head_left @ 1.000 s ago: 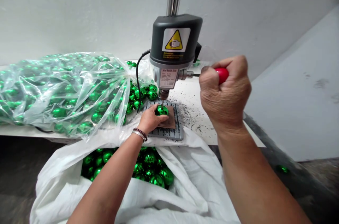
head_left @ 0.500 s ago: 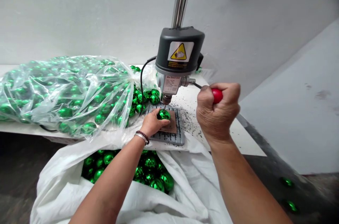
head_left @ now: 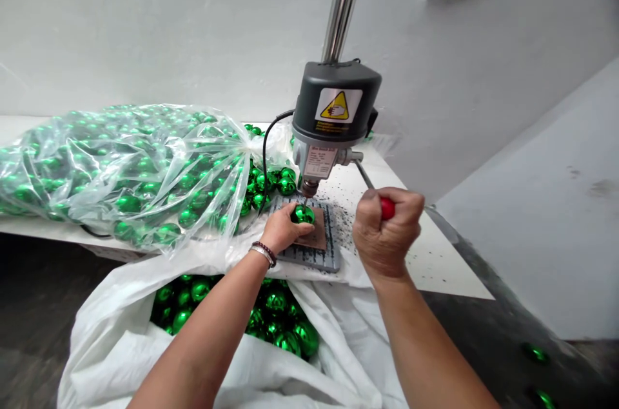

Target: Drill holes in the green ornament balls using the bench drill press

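Under the bench drill (head_left: 337, 102), my left hand (head_left: 283, 228) grips a shiny green ball (head_left: 303, 213), thumb in front and fingers behind. The ball sits on a brown board (head_left: 313, 235) laid over the grey drill base (head_left: 331, 260). The drill bit (head_left: 305, 201) points down at the top of the ball; whether it has entered cannot be made out. My right hand (head_left: 387, 231) is closed in a fist round the red knob (head_left: 387, 208) of the feed lever (head_left: 364, 173), to the right of the drill.
A clear plastic bag (head_left: 130, 170) full of green balls lies on the white table (head_left: 449, 260) at left. Loose balls (head_left: 286, 186) sit by the drill's cable. An open white sack (head_left: 106, 338) with more balls hangs in front. Dark shavings surround the base. Two balls (head_left: 536, 353) lie on the floor.
My right hand has pulled the feed lever downward, so its knob sits lower. My left hand still holds the green ball on the board. The view has shifted slightly.
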The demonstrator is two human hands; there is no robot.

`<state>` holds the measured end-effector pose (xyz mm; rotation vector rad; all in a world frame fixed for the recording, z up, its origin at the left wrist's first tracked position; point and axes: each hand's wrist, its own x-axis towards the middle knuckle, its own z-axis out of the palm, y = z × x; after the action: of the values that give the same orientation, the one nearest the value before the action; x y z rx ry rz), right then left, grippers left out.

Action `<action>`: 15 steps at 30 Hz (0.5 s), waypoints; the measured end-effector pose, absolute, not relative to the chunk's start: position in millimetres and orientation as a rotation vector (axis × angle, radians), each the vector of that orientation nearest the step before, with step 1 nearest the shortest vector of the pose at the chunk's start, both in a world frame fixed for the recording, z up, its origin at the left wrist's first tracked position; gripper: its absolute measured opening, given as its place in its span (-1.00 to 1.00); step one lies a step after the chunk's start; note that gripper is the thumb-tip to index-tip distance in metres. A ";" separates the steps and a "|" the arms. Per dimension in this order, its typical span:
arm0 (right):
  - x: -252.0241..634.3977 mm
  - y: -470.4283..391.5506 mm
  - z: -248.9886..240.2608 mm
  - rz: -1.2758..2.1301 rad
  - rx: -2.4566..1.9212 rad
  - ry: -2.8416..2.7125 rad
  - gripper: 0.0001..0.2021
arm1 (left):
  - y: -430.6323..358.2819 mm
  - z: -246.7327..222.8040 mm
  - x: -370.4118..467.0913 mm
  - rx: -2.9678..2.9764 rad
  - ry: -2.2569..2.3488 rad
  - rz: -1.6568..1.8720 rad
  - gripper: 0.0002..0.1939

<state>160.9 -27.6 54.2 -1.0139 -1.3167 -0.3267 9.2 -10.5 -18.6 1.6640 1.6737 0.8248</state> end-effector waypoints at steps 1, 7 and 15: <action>160.9 -26.4 58.7 -0.306 -1.028 -1.302 -0.84 | -10.1 -18.3 9.6 1.666 1.675 0.817 -0.52; 162.5 -9.3 124.9 -0.127 -1.205 -1.317 -0.83 | -13.7 -11.0 9.8 1.630 1.689 0.814 -0.50; 158.5 -7.1 150.0 -0.046 -1.384 -1.285 -0.83 | -74.4 5.8 -51.1 1.751 1.249 0.533 -0.38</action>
<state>158.5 -7.1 150.0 -1.3843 -1.2850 -0.0459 -51.1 -74.4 5.8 1.7513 1.2486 0.5333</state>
